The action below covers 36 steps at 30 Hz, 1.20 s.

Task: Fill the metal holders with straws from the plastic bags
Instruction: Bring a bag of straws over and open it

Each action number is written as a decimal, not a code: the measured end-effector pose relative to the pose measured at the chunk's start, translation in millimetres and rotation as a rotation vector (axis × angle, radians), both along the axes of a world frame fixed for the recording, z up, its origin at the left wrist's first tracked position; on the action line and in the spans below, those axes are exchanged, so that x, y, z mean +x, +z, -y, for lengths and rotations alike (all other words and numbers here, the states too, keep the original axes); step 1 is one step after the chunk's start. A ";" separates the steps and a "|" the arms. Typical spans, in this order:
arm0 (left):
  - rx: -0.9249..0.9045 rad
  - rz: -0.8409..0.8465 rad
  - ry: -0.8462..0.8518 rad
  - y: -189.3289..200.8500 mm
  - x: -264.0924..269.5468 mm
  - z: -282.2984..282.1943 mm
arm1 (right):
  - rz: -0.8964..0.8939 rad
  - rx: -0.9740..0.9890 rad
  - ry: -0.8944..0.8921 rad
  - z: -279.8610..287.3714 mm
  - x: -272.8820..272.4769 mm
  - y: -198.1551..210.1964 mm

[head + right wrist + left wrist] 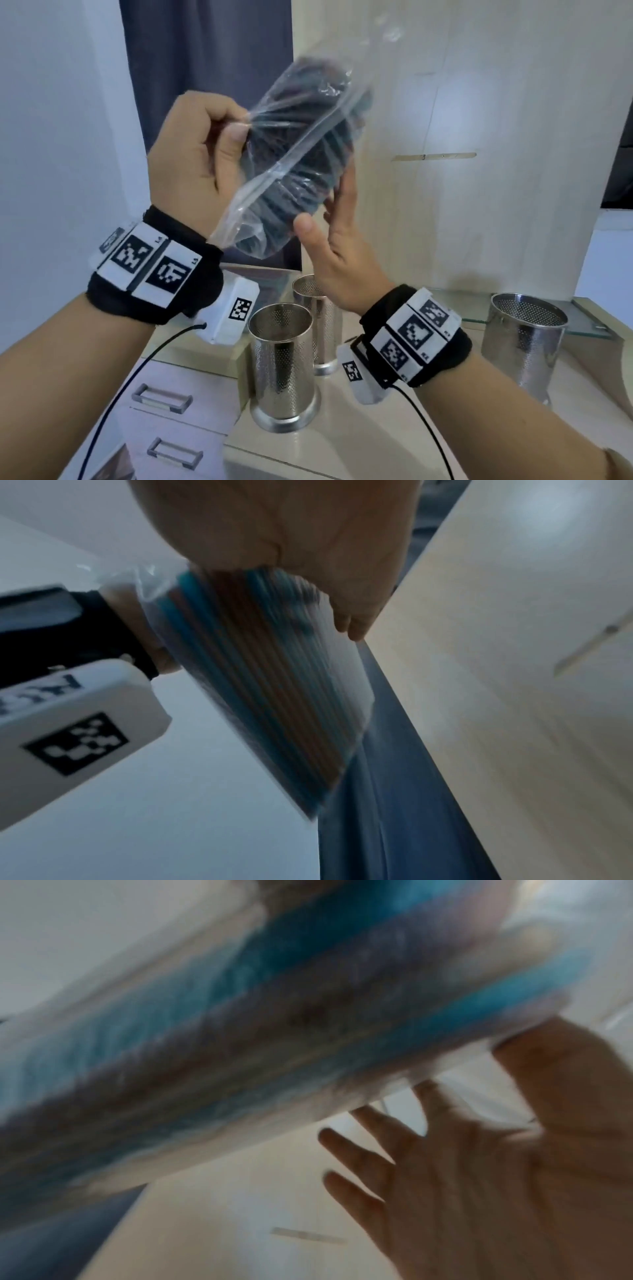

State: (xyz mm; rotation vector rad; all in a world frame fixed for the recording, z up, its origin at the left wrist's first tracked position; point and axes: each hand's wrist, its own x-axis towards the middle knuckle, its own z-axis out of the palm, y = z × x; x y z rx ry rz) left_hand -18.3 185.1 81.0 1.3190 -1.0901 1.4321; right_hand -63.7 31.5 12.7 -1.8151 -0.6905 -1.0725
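A clear plastic bag packed with dark and blue straws is raised in the air, tilted. My left hand pinches the bag's film at its upper left side. My right hand lies against the bag's lower right side with straight fingers and the thumb held apart. The left wrist view shows the bag as a blur, with the right hand spread below it. The right wrist view shows blue and orange straws in the bag. Three perforated metal holders stand upright below, and no straws show in them.
The holders stand on a pale counter with a glass shelf behind. Drawers with metal handles are at the lower left. A wooden cabinet door and a dark curtain rise behind the bag. Cables hang from both wristbands.
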 end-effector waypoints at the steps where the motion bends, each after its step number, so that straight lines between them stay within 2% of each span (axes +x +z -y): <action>1: 0.010 0.005 -0.121 3.1 -11.0 7.3 | 0.055 0.003 -0.002 3.2 -9.1 7.4; 3: 0.031 -0.010 -0.337 8.6 -30.0 22.7 | 0.115 0.008 0.005 12.9 -30.5 18.8; 7: 0.072 -0.153 -0.573 3.1 -59.8 59.5 | 0.124 0.024 0.036 41.9 -75.7 30.0; 11: 0.076 -0.387 -0.751 -15.7 -90.0 98.8 | -0.031 0.026 -0.027 72.4 -113.0 28.4; 15: 0.087 -0.616 -0.850 -49.0 -96.3 134.2 | -0.244 0.052 -0.166 101.6 -132.3 3.3; 18: 0.147 -0.784 -0.842 -80.7 -86.4 158.1 | -0.441 0.105 -0.248 125.8 -132.9 -27.1; 23: 0.325 -0.965 -0.767 -126.7 -78.0 176.0 | -0.646 0.168 -0.225 149.8 -128.3 -64.5; 28: 0.307 -1.006 -0.801 -134.6 -70.9 180.8 | -0.704 0.181 -0.314 153.7 -123.4 -65.0; 34: 0.367 -1.071 -0.763 -144.2 -58.1 184.6 | -0.717 0.224 -0.307 149.2 -115.2 -67.1; 36: 0.372 -1.141 -0.809 -150.6 -50.3 190.9 | -0.685 0.247 -0.303 144.2 -108.9 -74.9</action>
